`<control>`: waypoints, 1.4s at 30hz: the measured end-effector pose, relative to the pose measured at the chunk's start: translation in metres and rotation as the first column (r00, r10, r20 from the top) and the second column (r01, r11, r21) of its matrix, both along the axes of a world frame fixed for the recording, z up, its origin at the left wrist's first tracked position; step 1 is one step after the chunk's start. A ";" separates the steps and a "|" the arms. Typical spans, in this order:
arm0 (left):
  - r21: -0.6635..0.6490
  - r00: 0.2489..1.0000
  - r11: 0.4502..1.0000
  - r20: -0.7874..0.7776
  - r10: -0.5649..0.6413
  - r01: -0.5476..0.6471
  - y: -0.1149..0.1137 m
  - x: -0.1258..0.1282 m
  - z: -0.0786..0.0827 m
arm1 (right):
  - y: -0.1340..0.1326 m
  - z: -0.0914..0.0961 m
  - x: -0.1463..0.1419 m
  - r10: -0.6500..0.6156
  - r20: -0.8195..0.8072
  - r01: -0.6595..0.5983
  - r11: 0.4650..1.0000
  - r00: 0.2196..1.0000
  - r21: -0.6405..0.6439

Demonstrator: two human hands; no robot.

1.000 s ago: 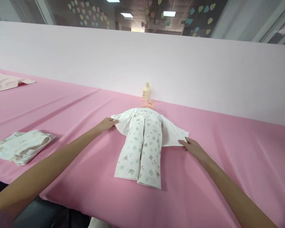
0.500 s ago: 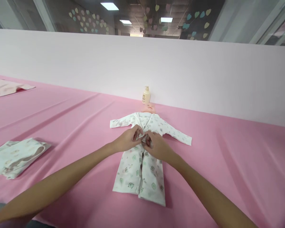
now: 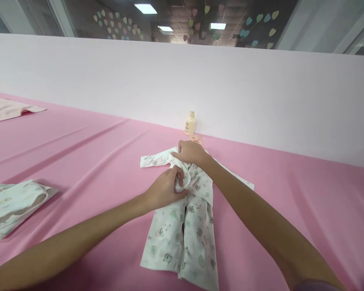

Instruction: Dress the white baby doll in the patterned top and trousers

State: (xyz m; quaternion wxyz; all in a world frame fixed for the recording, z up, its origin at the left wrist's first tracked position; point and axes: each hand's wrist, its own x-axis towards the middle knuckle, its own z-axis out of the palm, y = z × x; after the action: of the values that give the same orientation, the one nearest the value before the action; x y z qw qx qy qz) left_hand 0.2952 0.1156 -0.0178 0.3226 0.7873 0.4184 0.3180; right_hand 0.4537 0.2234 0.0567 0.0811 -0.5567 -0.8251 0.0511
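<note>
A doll (image 3: 197,138) lies on its back, its face mostly covered by my right hand. It wears a white printed baby top (image 3: 204,184) with the sleeves spread to both sides, and matching baby pants (image 3: 166,242) stretch toward me. My left hand (image 3: 165,189) is closed on the front edge of the top at the middle of the chest, lifting the flap a little. Up at the neckline, my right hand (image 3: 192,152) pinches the top near the shoulder on the left side. Its wrist and forearm cover part of the right sleeve.
A pump bottle (image 3: 190,123) stands behind the doll's head against the white wall (image 3: 109,81). Folded printed clothing (image 3: 18,206) lies at the left on the pink cloth (image 3: 87,161). Farther back at the left edge is a pale pink cloth piece (image 3: 12,110).
My right hand has left the middle of the chest and gone up to the neckline. My left hand stays on the top's edge, slightly lower in view.
</note>
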 end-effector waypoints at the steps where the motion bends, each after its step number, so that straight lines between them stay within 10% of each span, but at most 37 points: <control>1: 0.022 1.000 1.000 0.000 0.005 -0.005 -0.001 0.001 -0.003 | 0.012 -0.002 -0.012 0.000 0.064 0.001 1.000 0.998 -0.025; 11: 0.280 0.995 0.957 -0.040 0.088 -0.074 -0.001 -0.025 -0.023 | 0.055 0.006 -0.007 -0.135 0.106 0.140 0.989 0.985 -0.045; 19: 0.763 0.957 0.631 -0.269 0.108 0.143 -0.002 -0.036 -0.023 | 0.016 -0.002 0.068 -0.322 0.056 0.322 0.947 0.945 0.014; 28: 0.583 0.978 0.809 -0.202 0.054 0.075 -0.009 -0.032 -0.014 | -0.144 -0.053 0.066 0.090 -0.225 -0.050 0.983 0.970 0.177; 36: 0.685 0.950 0.718 -0.289 0.115 0.122 -0.002 -0.014 -0.006 | -0.135 -0.059 0.059 0.169 0.085 -0.188 0.913 0.982 0.362; 42: 0.613 0.954 0.756 -0.297 -0.050 0.230 -0.013 -0.037 -0.010 | -0.157 -0.051 0.093 0.336 -0.091 -0.281 0.885 0.937 0.370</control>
State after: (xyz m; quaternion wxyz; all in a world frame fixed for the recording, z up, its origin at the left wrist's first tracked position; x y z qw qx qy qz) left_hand 0.2584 0.1026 -0.0273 -0.0003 0.9139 0.2628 0.3093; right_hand 0.5472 0.0661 0.0059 0.2329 -0.3889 -0.8904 -0.0425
